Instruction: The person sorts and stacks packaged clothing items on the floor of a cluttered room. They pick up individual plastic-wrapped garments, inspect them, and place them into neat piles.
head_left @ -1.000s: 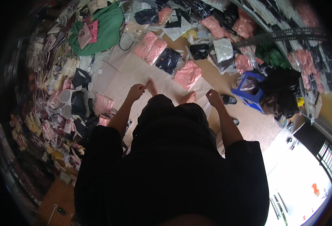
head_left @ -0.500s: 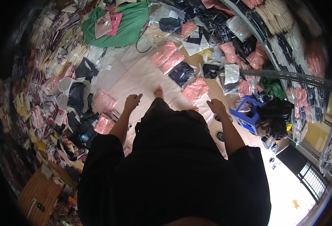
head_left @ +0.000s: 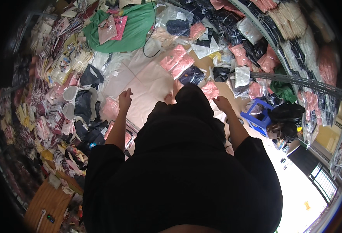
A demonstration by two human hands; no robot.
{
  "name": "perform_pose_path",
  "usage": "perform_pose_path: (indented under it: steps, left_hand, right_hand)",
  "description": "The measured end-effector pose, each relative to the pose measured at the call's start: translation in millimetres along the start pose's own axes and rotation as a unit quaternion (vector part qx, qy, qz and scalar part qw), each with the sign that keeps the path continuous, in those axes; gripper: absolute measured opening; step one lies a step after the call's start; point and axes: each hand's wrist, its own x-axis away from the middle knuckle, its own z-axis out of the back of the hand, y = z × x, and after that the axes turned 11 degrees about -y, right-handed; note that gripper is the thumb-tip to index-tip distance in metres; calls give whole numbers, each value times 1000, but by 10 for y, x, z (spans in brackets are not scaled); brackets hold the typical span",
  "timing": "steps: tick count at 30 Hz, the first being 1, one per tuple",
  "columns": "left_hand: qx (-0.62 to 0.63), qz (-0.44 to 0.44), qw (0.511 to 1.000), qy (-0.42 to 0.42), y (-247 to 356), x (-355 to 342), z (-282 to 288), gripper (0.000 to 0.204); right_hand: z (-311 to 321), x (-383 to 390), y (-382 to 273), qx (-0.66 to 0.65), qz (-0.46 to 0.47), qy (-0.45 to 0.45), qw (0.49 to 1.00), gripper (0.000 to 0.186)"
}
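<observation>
My left hand (head_left: 125,98) hangs in the air over the pale floor sheet (head_left: 140,75), beside a clear-bagged pink garment (head_left: 110,108). It holds nothing; its fingers are loosely bent, with the tips apart. Out to the right, my right hand (head_left: 221,104) is also empty, its fingers curled in. Nearest to it lie a pink packaged garment (head_left: 210,90) and the blue plastic stool (head_left: 257,116). Neither hand touches anything. A bare foot (head_left: 168,98) stands on the sheet, partly hidden by my dark clothing.
Heaps of folded garments (head_left: 42,128) line the left side. Farther ahead lie a green cloth (head_left: 134,31), pink bagged clothes (head_left: 176,61) and a dark bagged garment (head_left: 191,75). A metal shelf rail (head_left: 299,80) runs along the right. A wooden board (head_left: 48,204) is at lower left.
My left hand has swung outward and slightly up in view; my right hand has shifted a little forward. One knee has come forward, covering part of the pink garment near the right hand.
</observation>
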Motion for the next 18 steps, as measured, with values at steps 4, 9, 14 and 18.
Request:
perform_pose_path:
  steps: [4, 9, 14, 18]
  left_hand:
    - [-75, -68, 995, 2, 286, -276, -114, 51]
    - [-72, -39, 995, -64, 755, -606, -99, 51]
    - [10, -59, 994, -91, 1001, -1014, -14, 28]
    - [-10, -72, 994, -83, 1092, -1387, 79, 23]
  right_hand:
    - [50, -331, 2, 4, 10, -2, 1000, 47]
    - [452, -796, -262, -11, -3, -31, 999, 46]
    - [894, -1155, -560, -47, 18, -27, 998, 44]
    - [1155, -1331, -803, -52, 27, 12, 998, 44]
